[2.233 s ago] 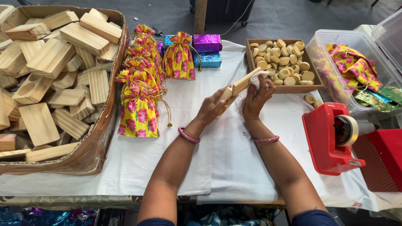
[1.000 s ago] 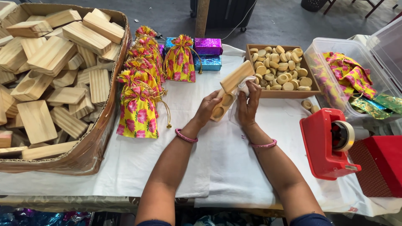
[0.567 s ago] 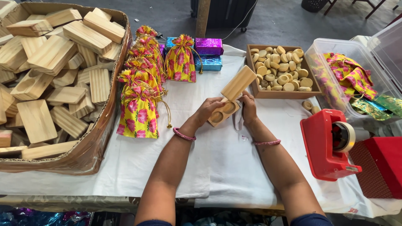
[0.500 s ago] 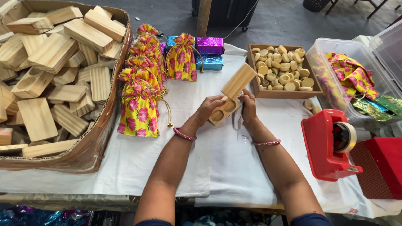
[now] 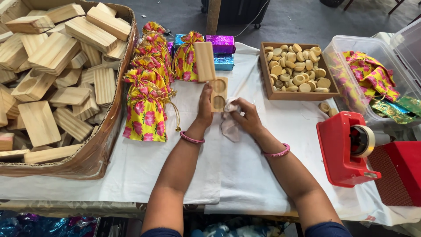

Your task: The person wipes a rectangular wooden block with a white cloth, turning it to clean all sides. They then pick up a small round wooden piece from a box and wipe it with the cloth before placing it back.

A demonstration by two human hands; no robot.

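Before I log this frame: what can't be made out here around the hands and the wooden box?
- Right hand fingertips: head view, buried in the white cloth.
- Wooden box left edge: covered by the left hand.
- Its lower round recess: contents unclear, cloth overlaps.
- Red tape dispenser: blade too small.

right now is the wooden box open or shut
Open. The wooden box held by the left hand has its lid swung aside, baring two round empty hollows. The right hand holds a cloth beside it.

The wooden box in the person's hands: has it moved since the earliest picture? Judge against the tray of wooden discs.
Yes. The wooden box has shifted left, away from the tray of wooden discs, towards the floral pouches.
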